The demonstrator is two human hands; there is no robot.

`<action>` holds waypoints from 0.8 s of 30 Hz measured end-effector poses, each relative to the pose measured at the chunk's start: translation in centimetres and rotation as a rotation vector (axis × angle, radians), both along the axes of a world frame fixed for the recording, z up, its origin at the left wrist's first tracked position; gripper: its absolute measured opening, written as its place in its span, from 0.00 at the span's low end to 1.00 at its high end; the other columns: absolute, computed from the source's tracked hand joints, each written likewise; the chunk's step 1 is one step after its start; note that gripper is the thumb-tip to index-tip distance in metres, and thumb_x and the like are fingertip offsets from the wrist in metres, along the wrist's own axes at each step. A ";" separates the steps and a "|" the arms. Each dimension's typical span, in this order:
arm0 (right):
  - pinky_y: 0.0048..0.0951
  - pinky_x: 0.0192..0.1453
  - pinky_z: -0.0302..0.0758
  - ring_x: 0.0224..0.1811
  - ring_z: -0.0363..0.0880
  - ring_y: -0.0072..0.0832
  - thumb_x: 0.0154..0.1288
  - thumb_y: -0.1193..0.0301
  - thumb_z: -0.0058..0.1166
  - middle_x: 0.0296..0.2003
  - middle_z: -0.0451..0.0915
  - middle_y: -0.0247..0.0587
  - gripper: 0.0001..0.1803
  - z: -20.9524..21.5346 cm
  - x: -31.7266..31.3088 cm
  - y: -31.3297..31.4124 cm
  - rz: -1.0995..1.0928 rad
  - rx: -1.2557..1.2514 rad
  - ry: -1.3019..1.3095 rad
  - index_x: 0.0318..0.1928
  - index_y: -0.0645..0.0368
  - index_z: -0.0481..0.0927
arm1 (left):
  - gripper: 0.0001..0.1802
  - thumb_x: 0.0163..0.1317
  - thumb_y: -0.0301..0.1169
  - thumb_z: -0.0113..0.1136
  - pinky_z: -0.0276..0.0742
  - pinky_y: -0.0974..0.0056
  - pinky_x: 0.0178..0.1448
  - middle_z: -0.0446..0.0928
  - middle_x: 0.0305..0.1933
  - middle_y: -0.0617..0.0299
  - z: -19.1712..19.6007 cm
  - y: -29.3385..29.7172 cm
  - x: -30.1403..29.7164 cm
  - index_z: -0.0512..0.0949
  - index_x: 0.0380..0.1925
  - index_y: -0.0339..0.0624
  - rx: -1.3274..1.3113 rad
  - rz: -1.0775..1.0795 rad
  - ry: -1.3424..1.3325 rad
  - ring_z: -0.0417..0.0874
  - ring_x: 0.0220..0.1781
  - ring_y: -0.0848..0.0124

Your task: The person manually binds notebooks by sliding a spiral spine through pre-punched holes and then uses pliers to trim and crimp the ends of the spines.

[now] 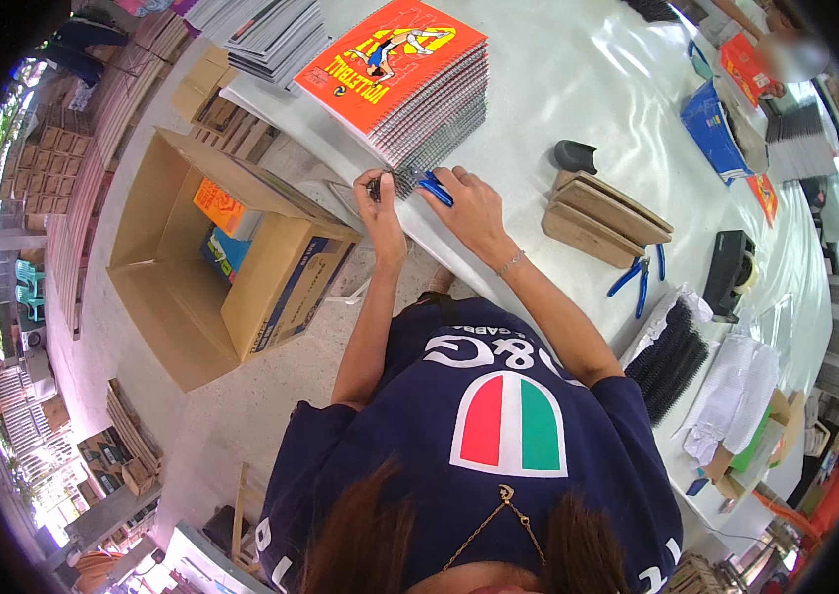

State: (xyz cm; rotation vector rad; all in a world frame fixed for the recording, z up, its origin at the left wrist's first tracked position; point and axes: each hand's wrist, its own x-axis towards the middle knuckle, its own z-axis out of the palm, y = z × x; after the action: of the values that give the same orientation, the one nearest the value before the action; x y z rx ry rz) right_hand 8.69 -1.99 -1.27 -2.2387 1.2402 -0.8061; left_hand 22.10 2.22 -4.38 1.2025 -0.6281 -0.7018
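A tall stack of spiral-bound notebooks [394, 64] with orange-red covers stands at the table's near edge, its wire bindings toward me. My right hand [471, 210] is closed round blue-handled pliers [436, 188] beside the lower near corner of the stack. Just left of it, my left hand [380, 206] is closed, with something small and dark showing between its fingers; I cannot make out what it is. The jaws of the pliers are hidden.
An open cardboard box [286, 287] with notebooks inside sits left of the table. Rightward lie brown cardboard pieces [602, 218], other blue-handled pliers [643, 277], a black tape dispenser [729, 274] and black binding coils [672, 361]. A person [786, 59] is at the far right.
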 end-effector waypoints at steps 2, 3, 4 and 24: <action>0.40 0.41 0.70 0.37 0.78 0.40 0.63 0.52 0.59 0.36 0.79 0.41 0.21 -0.1 -0.3 0.1 -0.067 -0.199 0.053 0.47 0.53 0.81 | 0.12 0.74 0.35 0.51 0.65 0.67 0.57 0.69 0.46 0.65 -0.5 -0.2 0.2 0.69 0.51 0.41 -0.060 -0.016 0.092 0.67 0.48 0.76; 0.40 0.41 0.70 0.37 0.78 0.40 0.63 0.52 0.59 0.36 0.79 0.41 0.21 -0.2 -0.3 0.1 -0.067 -0.199 0.053 0.47 0.53 0.81 | 0.12 0.74 0.35 0.50 0.65 0.66 0.59 0.69 0.47 0.64 -0.6 -0.4 0.3 0.68 0.51 0.41 -0.121 -0.032 0.184 0.68 0.50 0.76; 0.40 0.44 0.67 0.39 0.76 0.38 0.62 0.51 0.59 0.37 0.78 0.41 0.22 -0.4 -0.3 0.1 -0.067 -0.223 0.069 0.49 0.53 0.80 | 0.12 0.74 0.35 0.50 0.65 0.66 0.59 0.69 0.47 0.64 -0.8 -0.5 0.3 0.68 0.51 0.41 -0.121 -0.032 0.183 0.68 0.50 0.76; 0.40 0.35 0.75 0.33 0.80 0.41 0.62 0.51 0.59 0.31 0.79 0.42 0.20 -0.9 -0.4 0.1 -0.049 0.010 0.014 0.42 0.54 0.80 | 0.14 0.71 0.32 0.55 0.65 0.68 0.58 0.68 0.49 0.63 -1.6 -0.5 0.6 0.69 0.52 0.38 -0.077 -0.017 0.199 0.69 0.50 0.75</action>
State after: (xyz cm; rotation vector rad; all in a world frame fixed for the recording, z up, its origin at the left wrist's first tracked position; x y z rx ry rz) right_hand 8.25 -1.94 -2.14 -2.2171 1.3077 -0.8026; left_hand 22.67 1.75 -6.01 1.0423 -0.4950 -0.7942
